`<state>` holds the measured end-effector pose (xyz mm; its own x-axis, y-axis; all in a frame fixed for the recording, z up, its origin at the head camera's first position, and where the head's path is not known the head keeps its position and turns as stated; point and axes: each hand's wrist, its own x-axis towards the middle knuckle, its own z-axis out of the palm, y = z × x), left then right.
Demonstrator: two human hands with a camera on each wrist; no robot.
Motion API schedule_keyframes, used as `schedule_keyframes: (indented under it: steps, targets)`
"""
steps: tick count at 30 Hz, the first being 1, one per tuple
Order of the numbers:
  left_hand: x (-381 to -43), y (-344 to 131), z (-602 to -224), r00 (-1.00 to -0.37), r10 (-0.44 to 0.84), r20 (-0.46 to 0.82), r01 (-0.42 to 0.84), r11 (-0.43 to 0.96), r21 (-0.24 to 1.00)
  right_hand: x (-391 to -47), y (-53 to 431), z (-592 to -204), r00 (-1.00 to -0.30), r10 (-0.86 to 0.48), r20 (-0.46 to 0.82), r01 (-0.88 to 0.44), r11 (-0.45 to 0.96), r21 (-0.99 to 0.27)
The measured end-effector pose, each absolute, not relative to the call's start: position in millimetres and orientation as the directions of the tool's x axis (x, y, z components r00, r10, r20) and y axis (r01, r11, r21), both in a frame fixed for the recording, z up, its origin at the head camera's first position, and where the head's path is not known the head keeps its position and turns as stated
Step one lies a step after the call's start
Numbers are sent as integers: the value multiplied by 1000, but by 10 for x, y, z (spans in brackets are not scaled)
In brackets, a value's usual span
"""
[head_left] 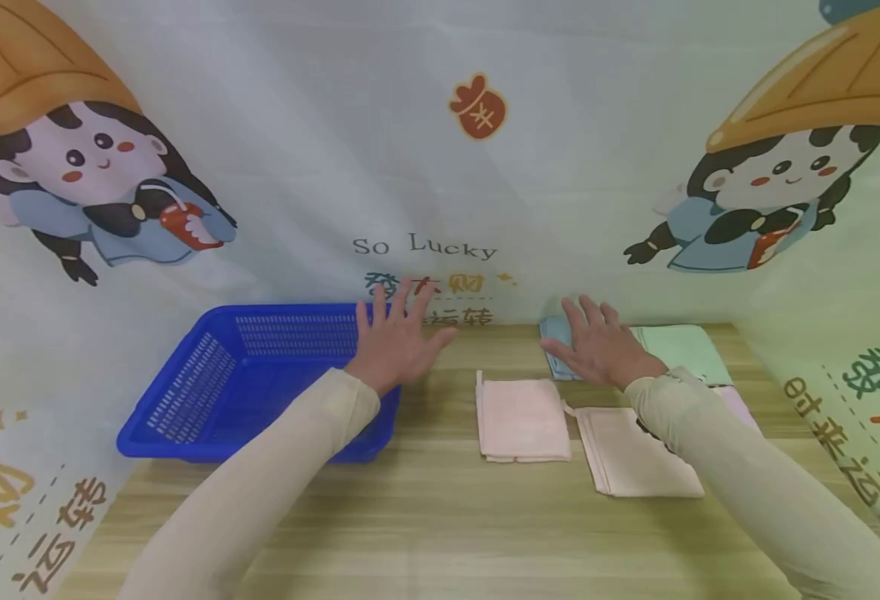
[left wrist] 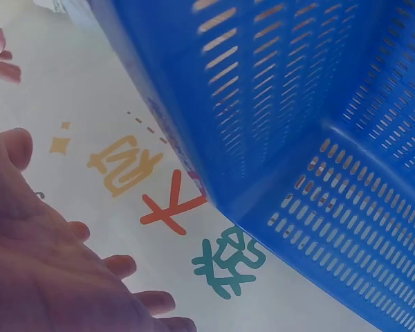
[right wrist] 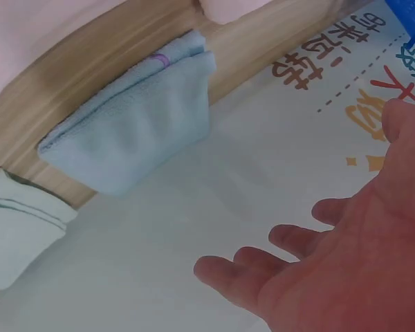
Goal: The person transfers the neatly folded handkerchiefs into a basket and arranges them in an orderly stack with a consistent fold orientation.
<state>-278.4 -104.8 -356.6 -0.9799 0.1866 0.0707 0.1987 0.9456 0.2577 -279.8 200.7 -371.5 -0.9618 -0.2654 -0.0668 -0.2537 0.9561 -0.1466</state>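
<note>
My left hand [head_left: 395, 340] spreads its fingers above the right edge of a blue plastic basket [head_left: 185, 387] and holds nothing. In the left wrist view the slotted basket wall [left wrist: 263, 90] shows beside that hand. My right hand [head_left: 599, 343] is spread out too, above a folded blue towel [head_left: 554, 354] at the back of the table. Right of it lies a folded mint green towel [head_left: 683, 350]. A folded pink towel [head_left: 526, 421] lies between the two arms. Beneath the right forearm are a folded beige towel [head_left: 631, 458] and a partly hidden lilac one [head_left: 740, 408].
The wood-grain table [head_left: 440, 525] ends against a pale printed cloth [head_left: 320, 142] with cartoon figures and lettering. That cloth also hangs along the left and right sides. The basket stands at the table's back left.
</note>
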Motion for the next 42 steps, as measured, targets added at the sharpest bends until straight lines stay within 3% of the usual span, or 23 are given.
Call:
schedule_keyframes:
  steps: [15, 42]
  targets:
    - [-2645, -1271, -3574, -985, 147, 91, 166, 953, 252, -2733, 2012, -3783, -953, -303, 11, -302, 948, -105]
    - [-2605, -1976, -3372, -996, -12, 90, 15, 954, 300, -2577, 2026, -3991, -941, -329, -76, -277, 881, -384]
